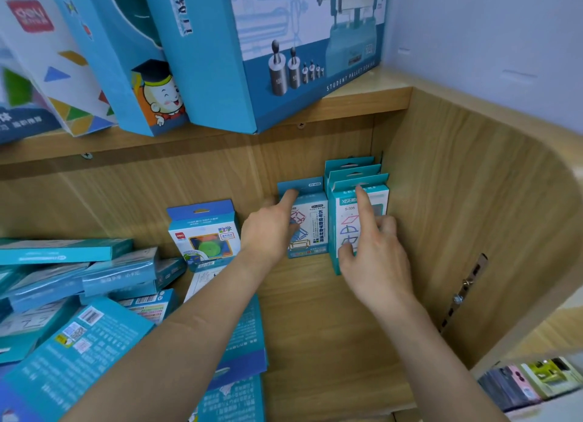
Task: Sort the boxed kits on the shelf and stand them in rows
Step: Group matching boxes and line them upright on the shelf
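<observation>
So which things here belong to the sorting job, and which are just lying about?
Job: left hand, right hand, teal S-335 cardboard box, teal frame-picture cardboard box, teal boxes rowed behind, toppled teal box pile, upright blue green-disc box.
Lying about: big blue scale box, metal bracket strip.

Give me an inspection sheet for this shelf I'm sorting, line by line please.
Surface: wooden shelf board, light grain.
Job's things: S-335 box fronts a row of like boxes standing by the right wall; CY-0131 box upright beside it; Deli box upright further left.
Clutter: pile of teal boxes lying flat and crooked at left.
Hands: left hand index finger on the CY-0131 box's tab, other fingers hidden; right hand holds the S-335 box, index on its top.
Cables: nothing seen.
Surroundings: large boxes leaning on the upper shelf; metal bracket strip on the side panel; small coloured packs at lower right.
</observation>
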{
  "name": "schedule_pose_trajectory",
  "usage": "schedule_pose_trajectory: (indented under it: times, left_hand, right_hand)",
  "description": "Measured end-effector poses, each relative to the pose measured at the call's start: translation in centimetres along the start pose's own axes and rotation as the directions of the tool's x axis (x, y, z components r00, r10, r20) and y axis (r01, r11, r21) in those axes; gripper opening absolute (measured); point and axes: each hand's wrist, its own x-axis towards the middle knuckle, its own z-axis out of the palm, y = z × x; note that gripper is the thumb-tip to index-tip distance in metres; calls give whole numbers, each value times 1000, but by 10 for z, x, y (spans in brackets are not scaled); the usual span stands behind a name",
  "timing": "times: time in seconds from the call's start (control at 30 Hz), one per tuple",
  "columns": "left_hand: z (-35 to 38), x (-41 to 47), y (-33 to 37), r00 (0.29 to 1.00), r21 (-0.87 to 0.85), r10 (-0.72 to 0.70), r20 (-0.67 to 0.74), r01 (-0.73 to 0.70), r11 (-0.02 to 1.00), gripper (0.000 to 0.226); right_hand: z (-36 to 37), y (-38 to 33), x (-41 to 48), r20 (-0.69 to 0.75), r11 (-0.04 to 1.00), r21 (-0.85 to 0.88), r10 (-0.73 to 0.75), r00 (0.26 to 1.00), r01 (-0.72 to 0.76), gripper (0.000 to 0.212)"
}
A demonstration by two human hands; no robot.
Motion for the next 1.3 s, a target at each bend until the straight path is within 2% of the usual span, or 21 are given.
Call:
schedule_pose_trajectory:
  times: [0.1,0.27,0.4,0.5,0.57,0.63,0.73,0.83,0.9,0.97,1.07,1.17,1.23,1.3]
  left_hand:
    - [-8,-2,-3,1000,-9,1,20,-1,1000,56]
    - [-28,-24,-10,1000,-119,19,19,-16,993,55]
    - [-47,-46,-11,998,-217,57,33,-49,975,34]
    - [-66,-70,-17,996,-283,67,58,-48,958,15]
    - [-77,-90,-28,996,-321,39,79,-11,947,12]
    - [-88,-112,-43,995,-338,3,101,32,941,11]
    - [-99,-151,-66,991,-368,-41,125,85,926,5]
    - [-97,-193,-85,991,-357,-53,124,94,929,21]
    - [-90,-218,-89,989,-358,-51,136,97,929,33]
    - [-82,-237,-90,987,-369,-48,151,102,924,40]
    - [-69,-251,-92,986,-331,-74,150,120,936,48]
    - [-64,-250,-91,986,-235,-118,116,143,961,39]
    - [-66,-246,-88,993,-163,-89,76,101,981,36]
    - [-68,-243,-84,996,-140,-86,12,86,986,35]
  right_hand:
    - [-1,-1,-2,-20,998,47,-44,999,45,85]
    - [-5,0,-3,-66,994,89,-52,996,58,86]
    - [-7,0,-7,-110,983,143,-96,989,112,85]
    - [-9,-1,-15,-90,964,222,-129,988,146,77]
    - [-9,-3,-21,-33,937,324,-128,991,132,64]
    - [-7,-7,-30,88,866,498,-106,990,48,47]
    - [1,-22,-53,367,734,667,-175,914,-127,28]
    - [16,-30,-75,568,702,647,-184,802,-297,38]
    - [24,-32,-87,598,705,625,-155,787,-335,42]
    - [32,-31,-97,615,724,603,-155,773,-335,61]
    - [43,-21,-117,618,783,552,-154,771,-286,83]
    - [51,-9,-140,556,863,498,-246,794,-81,76]
    - [47,-3,-149,483,887,456,-314,817,71,68]
    - [38,-1,-154,478,889,401,-410,777,222,68]
